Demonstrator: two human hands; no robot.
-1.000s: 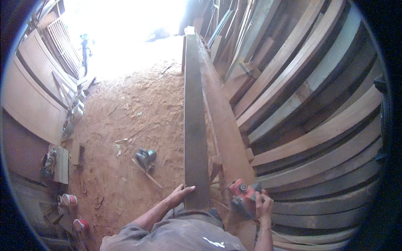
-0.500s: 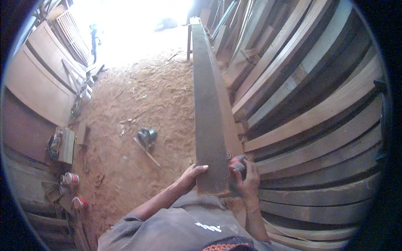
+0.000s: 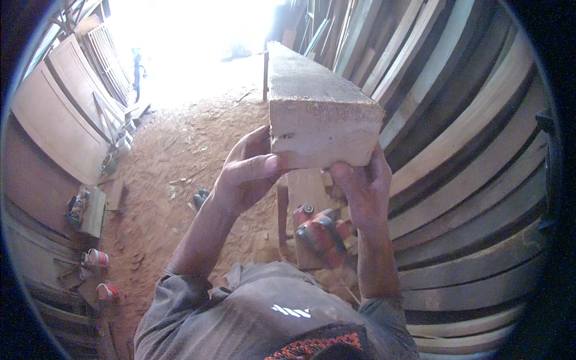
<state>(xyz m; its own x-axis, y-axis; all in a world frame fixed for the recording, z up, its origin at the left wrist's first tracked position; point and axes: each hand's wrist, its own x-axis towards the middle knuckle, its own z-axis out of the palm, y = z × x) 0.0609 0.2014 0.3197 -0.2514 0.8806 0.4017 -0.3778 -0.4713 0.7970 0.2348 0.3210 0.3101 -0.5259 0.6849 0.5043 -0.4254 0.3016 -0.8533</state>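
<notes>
Big wood beam (image 3: pixel 318 114), near end held up close to the camera. Left hand (image 3: pixel 249 171) grips its left side, thumb on the cut end. Right hand (image 3: pixel 360 183) grips under the right corner. Red power tool (image 3: pixel 321 231) sits below, w/ stacked planks (image 3: pixel 456 150) on the right.

Sawdust-strewn dirt floor (image 3: pixel 168 156) with cans (image 3: pixel 96 258) and power tool (image 3: pixel 200 197).
</notes>
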